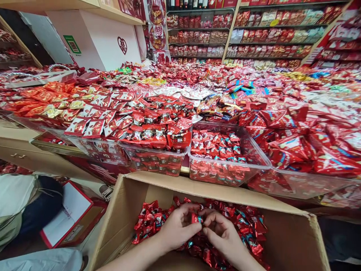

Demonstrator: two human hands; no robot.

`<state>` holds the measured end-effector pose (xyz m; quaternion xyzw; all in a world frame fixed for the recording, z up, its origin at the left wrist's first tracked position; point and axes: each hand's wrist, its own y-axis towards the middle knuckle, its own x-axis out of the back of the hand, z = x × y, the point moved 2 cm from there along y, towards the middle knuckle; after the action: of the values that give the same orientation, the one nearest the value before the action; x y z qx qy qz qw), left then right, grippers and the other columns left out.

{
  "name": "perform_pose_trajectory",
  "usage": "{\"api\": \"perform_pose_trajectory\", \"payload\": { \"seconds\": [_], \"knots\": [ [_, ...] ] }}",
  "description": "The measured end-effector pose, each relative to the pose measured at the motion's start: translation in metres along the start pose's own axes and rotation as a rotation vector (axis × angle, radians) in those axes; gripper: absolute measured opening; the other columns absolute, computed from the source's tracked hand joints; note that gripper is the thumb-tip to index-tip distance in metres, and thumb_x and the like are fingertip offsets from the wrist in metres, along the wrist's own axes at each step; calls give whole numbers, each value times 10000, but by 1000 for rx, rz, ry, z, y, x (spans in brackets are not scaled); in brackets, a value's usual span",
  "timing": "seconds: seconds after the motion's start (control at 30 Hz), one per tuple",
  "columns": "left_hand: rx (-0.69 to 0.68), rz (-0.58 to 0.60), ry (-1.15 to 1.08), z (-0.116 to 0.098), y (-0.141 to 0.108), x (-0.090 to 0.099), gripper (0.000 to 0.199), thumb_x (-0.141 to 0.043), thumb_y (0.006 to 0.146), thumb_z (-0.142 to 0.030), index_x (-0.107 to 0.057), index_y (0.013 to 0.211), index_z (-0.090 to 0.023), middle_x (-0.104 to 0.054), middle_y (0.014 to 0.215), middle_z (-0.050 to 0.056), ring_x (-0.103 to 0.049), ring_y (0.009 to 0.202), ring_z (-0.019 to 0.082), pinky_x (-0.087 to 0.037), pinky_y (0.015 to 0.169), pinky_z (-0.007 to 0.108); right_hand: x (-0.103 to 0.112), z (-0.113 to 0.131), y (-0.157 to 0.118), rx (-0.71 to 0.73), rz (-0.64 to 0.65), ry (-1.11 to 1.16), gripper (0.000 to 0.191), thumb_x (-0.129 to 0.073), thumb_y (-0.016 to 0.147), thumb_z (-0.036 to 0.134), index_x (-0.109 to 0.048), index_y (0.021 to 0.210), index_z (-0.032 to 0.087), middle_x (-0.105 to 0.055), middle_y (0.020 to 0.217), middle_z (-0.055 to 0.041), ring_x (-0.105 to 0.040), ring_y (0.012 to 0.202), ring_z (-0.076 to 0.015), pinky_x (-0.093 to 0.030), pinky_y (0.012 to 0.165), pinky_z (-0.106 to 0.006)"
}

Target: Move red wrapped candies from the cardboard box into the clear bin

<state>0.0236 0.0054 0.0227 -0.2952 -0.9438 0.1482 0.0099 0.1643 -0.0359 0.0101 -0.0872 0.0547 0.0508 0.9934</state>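
The left hand (pixel 179 227) pinches a small red-wrapped candy (pixel 196 219) with a blue patch between thumb and fingers, holding it above the inside of an open cardboard box (pixel 290 241). The right hand (pixel 221 233) is just beside it, fingers curled and thumb and fingertips brought together at the candy's end; whether they grip the wrapper I cannot tell. Below and around both hands, loose red candies (pixel 149 216) of similar look lie heaped in the box. Just beyond the box's far edge stands a clear plastic bin (pixel 258 154), partly filled with small red-and-blue candies (pixel 217 145). To its left, a bin of red-and-black packets (pixel 153 135) is piled above its rim; to its right lie larger red pillow packs (pixel 293 150). Farther back, bagged sweets line the wall shelves (pixel 200 35). At the left edge, a person in dark clothing (pixel 46 207) is partly visible beside a red-edged carton (pixel 69 212).
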Motion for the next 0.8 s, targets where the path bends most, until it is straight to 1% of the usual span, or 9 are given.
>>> {"api": "perform_pose_trajectory", "payload": {
  "seconds": [0.13, 0.2, 0.27, 0.33, 0.43, 0.53, 0.67, 0.73, 0.8],
  "knots": [
    [71, -2, -172, 8, 4, 1, 313, -592, 611, -152, -475, 902, -147, -552, 774, 10, -514, 686, 113, -428, 625, 252, -1, 3, 1, 13, -15, 25, 108, -541, 642, 145, -445, 605, 176, -507, 849, -42, -482, 722, -137, -390, 616, -238],
    [88, -6, -200, 9, 5, 3, 325, -602, 594, -130, -456, 883, -161, -546, 745, -10, -512, 649, 101, -421, 607, 243, -1, 5, 2, 4, 9, 17, 101, -529, 645, 135, -445, 601, 172, -504, 861, -38, -477, 700, -126, -388, 610, -234],
    [73, -17, -121, 8, 4, 4, 275, -600, 592, -120, -476, 834, -159, -550, 736, -12, -517, 681, 108, -410, 642, 243, 0, 6, 1, -5, 63, -9, 64, -530, 657, 151, -470, 659, 174, -500, 876, -32, -477, 712, -125, -387, 619, -233],
    [59, -6, -45, 6, 3, 5, 225, -590, 603, -123, -506, 811, -150, -558, 773, 4, -514, 750, 123, -394, 699, 248, 0, 5, 0, -5, 107, -57, 112, -543, 672, 199, -491, 771, 187, -503, 855, -21, -478, 731, -131, -389, 632, -237],
    [53, 10, -68, 4, 2, 3, 304, -595, 605, -130, -495, 891, -155, -558, 802, 9, -505, 776, 126, -385, 717, 254, 1, -2, 0, -1, 95, -174, 217, -545, 690, 268, -491, 889, 199, -524, 805, -12, -480, 727, -138, -390, 641, -249],
    [72, -47, -169, 6, 3, 3, 321, -621, 597, -168, -469, 880, -159, -546, 740, -16, -500, 693, 100, -389, 644, 229, 1, -10, 2, -21, 42, -190, 238, -570, 670, 301, -505, 871, 192, -533, 754, -8, -486, 682, -134, -392, 617, -250],
    [182, -99, -273, 12, 4, 2, 231, -599, 634, -289, -456, 750, -149, -498, 590, -57, -447, 491, 54, -349, 496, 199, -3, -14, 6, -49, 36, -3, 303, -634, 596, 323, -503, 828, 179, -531, 721, -5, -513, 659, -138, -408, 599, -255],
    [191, -97, -259, 15, 4, 1, 240, -594, 637, -319, -469, 743, -144, -492, 587, -57, -438, 486, 51, -351, 494, 199, -4, -15, 7, -44, 11, 37, 276, -627, 598, 342, -503, 779, 175, -541, 711, -11, -527, 675, -149, -416, 624, -271],
    [159, -67, -234, 18, 5, 0, 269, -605, 626, -324, -490, 794, -147, -511, 652, -43, -462, 557, 68, -366, 525, 204, -4, -15, 7, -46, 3, 14, 249, -614, 605, 359, -501, 733, 177, -556, 701, -15, -537, 683, -158, -421, 638, -283]
  ]
}}
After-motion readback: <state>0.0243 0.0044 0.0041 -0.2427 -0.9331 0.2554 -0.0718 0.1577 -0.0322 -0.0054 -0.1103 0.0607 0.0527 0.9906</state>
